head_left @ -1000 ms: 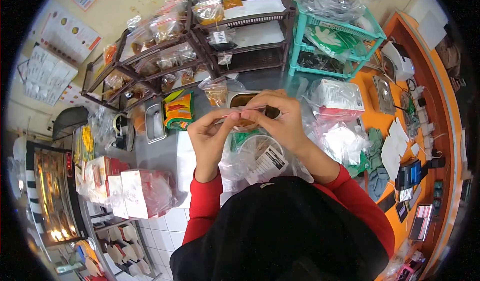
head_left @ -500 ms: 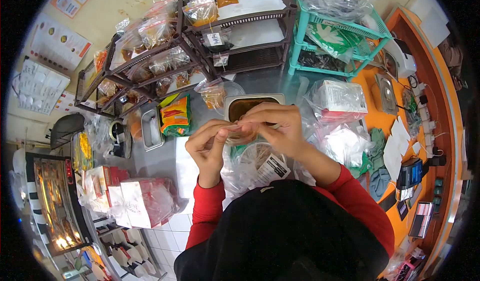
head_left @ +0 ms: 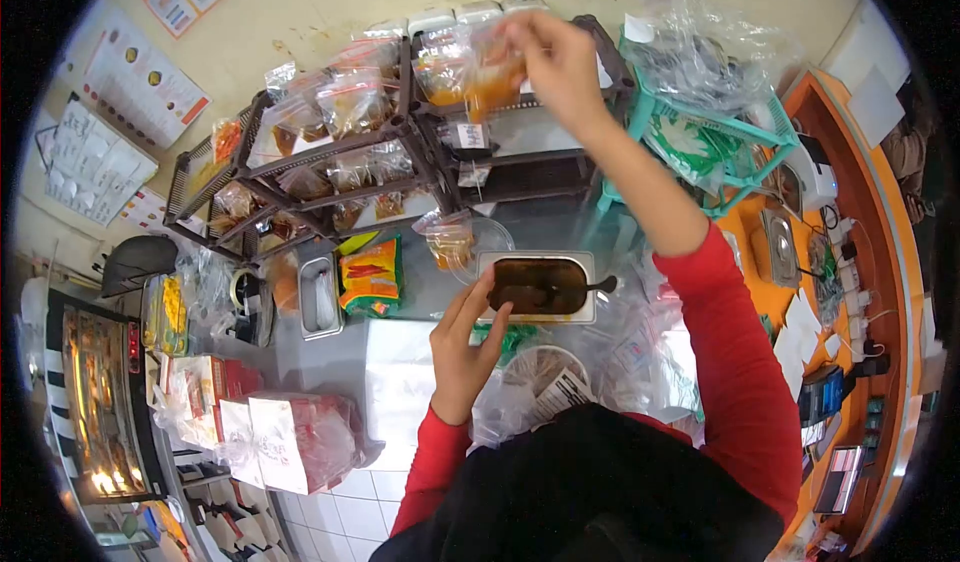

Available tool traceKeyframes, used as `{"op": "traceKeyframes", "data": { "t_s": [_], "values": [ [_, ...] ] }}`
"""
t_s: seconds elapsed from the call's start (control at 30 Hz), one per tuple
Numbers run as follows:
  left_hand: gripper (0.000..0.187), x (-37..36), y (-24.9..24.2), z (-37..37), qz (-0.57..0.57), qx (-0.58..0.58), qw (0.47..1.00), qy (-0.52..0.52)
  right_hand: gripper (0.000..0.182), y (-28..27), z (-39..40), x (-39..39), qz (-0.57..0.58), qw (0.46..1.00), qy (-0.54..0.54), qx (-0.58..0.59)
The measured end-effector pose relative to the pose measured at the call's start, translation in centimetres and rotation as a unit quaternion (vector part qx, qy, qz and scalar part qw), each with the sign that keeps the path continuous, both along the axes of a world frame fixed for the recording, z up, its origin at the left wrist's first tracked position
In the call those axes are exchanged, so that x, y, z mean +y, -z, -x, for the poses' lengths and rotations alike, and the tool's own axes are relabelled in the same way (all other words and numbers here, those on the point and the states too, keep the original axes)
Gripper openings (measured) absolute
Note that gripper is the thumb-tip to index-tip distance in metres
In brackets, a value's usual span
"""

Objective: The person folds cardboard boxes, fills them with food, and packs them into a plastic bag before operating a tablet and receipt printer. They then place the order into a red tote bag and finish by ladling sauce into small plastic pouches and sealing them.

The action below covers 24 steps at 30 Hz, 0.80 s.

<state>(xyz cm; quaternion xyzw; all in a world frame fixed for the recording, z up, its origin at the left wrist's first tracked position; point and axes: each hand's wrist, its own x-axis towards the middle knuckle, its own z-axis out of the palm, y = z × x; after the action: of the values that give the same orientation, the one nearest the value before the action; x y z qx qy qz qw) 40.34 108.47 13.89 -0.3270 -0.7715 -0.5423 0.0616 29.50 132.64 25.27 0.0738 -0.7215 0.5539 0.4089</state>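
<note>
My right hand (head_left: 562,67) is raised at the top tier of the dark brown rack, slightly blurred. Its fingers pinch the top of a small zip bag of orange sauce (head_left: 492,84). Below, my left hand (head_left: 465,342) is open with fingers spread, holding nothing. Its fingertips are at the left side of a rectangular metal pan (head_left: 588,307) of dark brown sauce, in which a dark-handled spoon (head_left: 603,284) rests. Just behind the pan, a filled zip bag (head_left: 450,242) sits by a clear round lid (head_left: 492,242). A lidded round tub (head_left: 545,367) stands in front of the pan.
Brown racks (head_left: 425,152) hold several sauce bags. A teal rack (head_left: 720,122) with plastic bags stands right. An orange-green packet (head_left: 370,277) and a small metal tray (head_left: 320,297) are left of the pan. Bagged boxes (head_left: 290,437) stand at the front left.
My right hand has gone from the counter up to the rack with the sauce bag. My left hand has let go and lowered beside the pan. The camera view has shifted.
</note>
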Motion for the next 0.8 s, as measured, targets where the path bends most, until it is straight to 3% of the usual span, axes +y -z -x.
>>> {"op": "traceKeyframes", "data": {
  "t_s": [0.1,0.17,0.27,0.37,0.47,0.53,0.6,0.67,0.73,0.77,0.8],
  "values": [
    [0.035,-2.6,1.2,0.2,-0.017,-0.037,0.999,-0.032,0.013,0.7,7.4,5.2,-0.085,0.986,0.14,-0.025],
    [0.032,-3.8,1.4,0.0,-0.023,-0.066,0.996,-0.056,0.014,3.2,12.2,8.6,-0.186,0.952,0.216,-0.111],
    [0.025,-4.9,1.9,-0.4,-0.02,-0.095,0.992,-0.086,0.019,4.9,14.9,10.2,-0.199,0.913,0.268,-0.234],
    [0.018,-5.9,2.3,-0.6,-0.007,-0.112,0.987,-0.112,0.023,4.1,14.5,9.9,-0.294,0.849,0.35,-0.263],
    [0.016,-6.5,2.7,-0.7,0.009,-0.105,0.985,-0.133,0.026,2.1,13.0,9.3,-0.299,0.84,0.415,-0.182],
    [0.007,-6.8,2.6,-0.8,0.01,-0.056,0.988,-0.143,0.026,0.0,9.2,8.6,-0.348,0.843,0.399,-0.089],
    [0.008,-7.3,2.7,-1.1,0.011,-0.046,0.986,-0.158,0.036,-2.7,0.7,6.1,-0.246,0.947,0.208,-0.018],
    [0.022,-7.4,2.9,-1.5,0.001,-0.051,0.981,-0.185,0.02,-1.3,-6.6,5.6,-0.308,0.941,0.138,-0.008],
    [0.034,-7.5,3.5,-1.8,-0.026,-0.042,0.983,-0.178,0.017,1.4,-14.1,4.9,-0.277,0.957,0.051,-0.071],
    [0.035,-7.7,3.6,-2.2,-0.03,-0.063,0.981,-0.179,0.019,3.7,-17.3,5.1,-0.124,0.978,0.012,-0.166],
    [0.036,-7.9,3.5,-2.6,-0.036,-0.082,0.979,-0.181,0.021,6.7,-19.9,5.1,0.033,0.967,-0.028,-0.25]
  ]
}}
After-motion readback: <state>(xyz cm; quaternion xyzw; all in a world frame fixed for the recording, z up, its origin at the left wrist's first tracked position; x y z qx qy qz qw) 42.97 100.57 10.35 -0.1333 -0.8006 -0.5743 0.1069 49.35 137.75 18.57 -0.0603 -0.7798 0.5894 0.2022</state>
